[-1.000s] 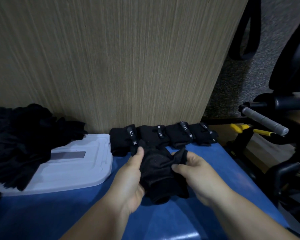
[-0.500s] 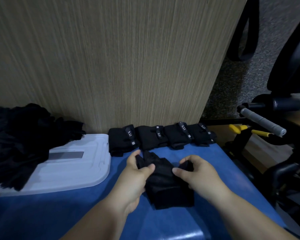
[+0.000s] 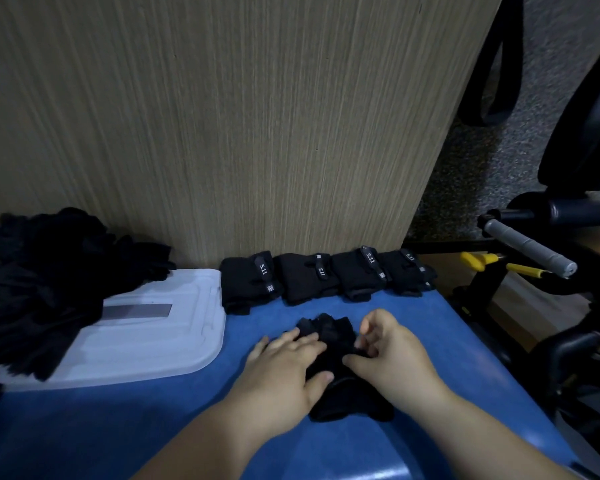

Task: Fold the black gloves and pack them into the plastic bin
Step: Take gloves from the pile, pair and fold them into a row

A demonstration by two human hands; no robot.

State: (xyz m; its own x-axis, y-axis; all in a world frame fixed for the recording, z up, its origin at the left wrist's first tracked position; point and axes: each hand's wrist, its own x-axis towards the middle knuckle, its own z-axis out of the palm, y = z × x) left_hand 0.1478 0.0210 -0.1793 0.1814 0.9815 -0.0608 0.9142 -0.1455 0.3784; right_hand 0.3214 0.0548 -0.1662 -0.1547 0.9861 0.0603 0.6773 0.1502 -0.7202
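Bunched black glove [image 3: 333,336], four folded gloves [image 3: 305,278] behind

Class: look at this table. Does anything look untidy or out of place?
A loose heap of black gloves sprawls over the left side of the white lid, unlike the four folded gloves lined up neatly.

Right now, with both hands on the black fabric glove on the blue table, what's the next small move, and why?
Probably fold the pinched edge over toward the left. The left hand presses flat on the black fabric glove, pinning it, while the right hand pinches its right edge. It looks looser than the four folded black gloves by the wooden panel.
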